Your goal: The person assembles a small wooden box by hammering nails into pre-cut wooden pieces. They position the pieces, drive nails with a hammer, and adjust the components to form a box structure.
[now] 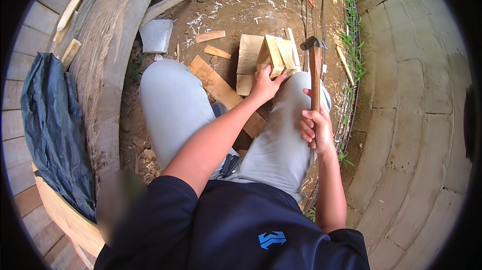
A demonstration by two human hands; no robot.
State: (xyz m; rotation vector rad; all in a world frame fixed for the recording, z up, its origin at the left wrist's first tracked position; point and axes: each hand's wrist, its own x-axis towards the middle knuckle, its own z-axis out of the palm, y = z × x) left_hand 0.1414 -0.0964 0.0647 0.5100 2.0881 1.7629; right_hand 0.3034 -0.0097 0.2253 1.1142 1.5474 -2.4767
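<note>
My left hand [266, 85] grips the near edge of a small wooden box [277, 55] made of pale slats, its fingers closed on the wood beside my right knee. Behind and under the box stands a wooden block [248, 51]. In my right hand [317, 125] is a hammer [315, 77], held upright by its wooden handle with the dark metal head at the top. The hammer head is to the right of the box and apart from it. The inside of the box is mostly hidden from here.
Wooden boards [213, 80] and offcuts [211, 36] lie on the dirt ground among shavings. At left are a large timber plank [108, 59], a dark plastic sheet [55, 124] and a grey stone slab [156, 36]. Thin rods and grass run along the brick paving [401, 119] at right.
</note>
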